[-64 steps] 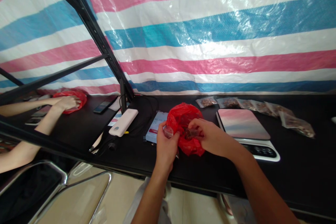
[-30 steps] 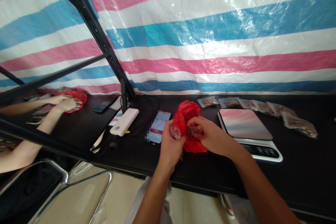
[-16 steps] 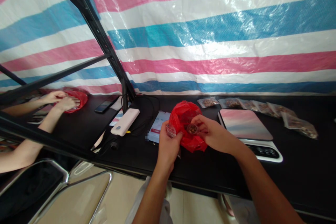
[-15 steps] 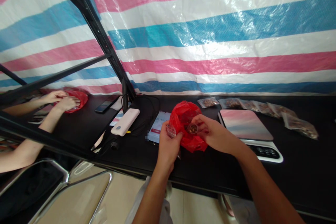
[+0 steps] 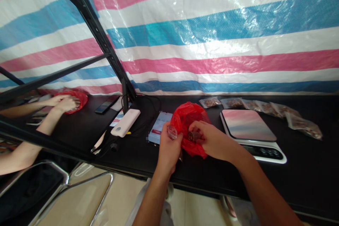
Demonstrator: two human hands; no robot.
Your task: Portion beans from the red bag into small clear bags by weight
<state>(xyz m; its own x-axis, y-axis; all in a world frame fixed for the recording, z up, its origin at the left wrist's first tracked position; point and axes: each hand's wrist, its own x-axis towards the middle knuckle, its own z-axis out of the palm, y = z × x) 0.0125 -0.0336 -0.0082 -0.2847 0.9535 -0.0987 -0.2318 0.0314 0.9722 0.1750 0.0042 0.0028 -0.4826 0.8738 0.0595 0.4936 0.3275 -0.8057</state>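
A red plastic bag [image 5: 189,113] stands open on the black table between my hands. My left hand [image 5: 169,146] is closed on its near left rim, and a small clear plastic bag [image 5: 172,132] also sticks up from between its fingers. My right hand [image 5: 212,139] reaches over the mouth of the red bag. Its fingers grip a small clear cup [image 5: 192,135] with brown bits in it, tilted inside the bag's opening. The fingers partly hide the cup, and how full the red bag is cannot be made out.
Right of the bag stands a kitchen scale [image 5: 247,125]. Several zip bags of brown pieces [image 5: 234,103] lie behind it. A phone [image 5: 159,127] and a white power bank [image 5: 125,123] lie to the left. Beyond a black metal frame [image 5: 99,35], another person's hands [image 5: 65,103] work at a red bag.
My right hand has moved slightly left and down into the red bag, tipping the cup. My left hand keeps its hold. The other person's hands have shifted a little.
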